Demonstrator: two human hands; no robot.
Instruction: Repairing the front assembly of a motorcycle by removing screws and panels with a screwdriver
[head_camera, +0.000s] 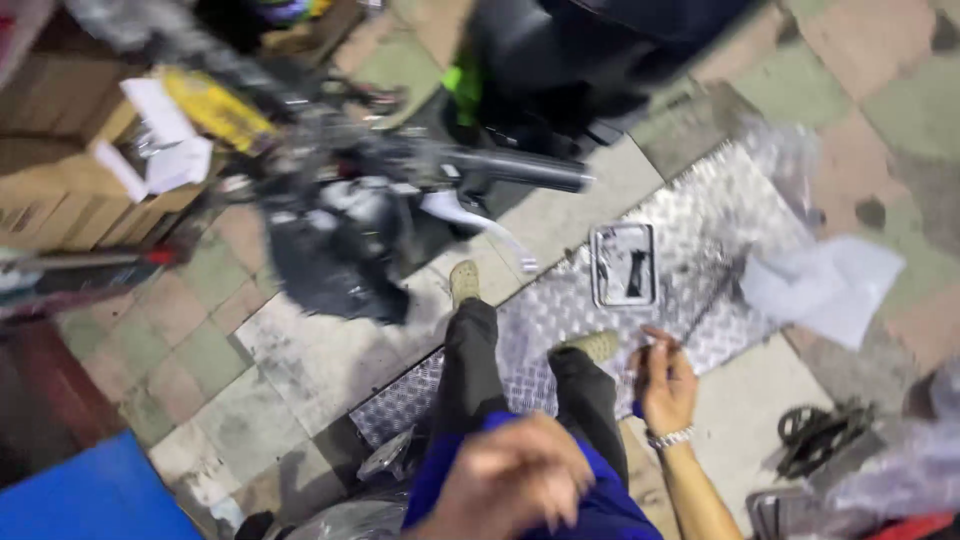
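My right hand (665, 382), with a bracelet at the wrist, is closed around a thin dark rod-like tool (712, 300) with a blue end. The tool points out over a ribbed metal floor plate (560, 310). My left hand (512, 478) is close to the camera and blurred, fingers curled in front of my blue top; whether it holds anything is unclear. My legs in dark trousers and beige shoes (464, 282) stand on the plate. A small shallow metal tray (622, 263) with dark parts lies on the plate just beyond my right hand.
A black scooter with a handlebar grip (520, 170) stands ahead to the left. Cardboard boxes (60, 150) with papers are stacked at far left. A white sheet (825, 285) lies on the right, a black metal part (815, 435) at lower right, a blue surface (90, 500) at lower left.
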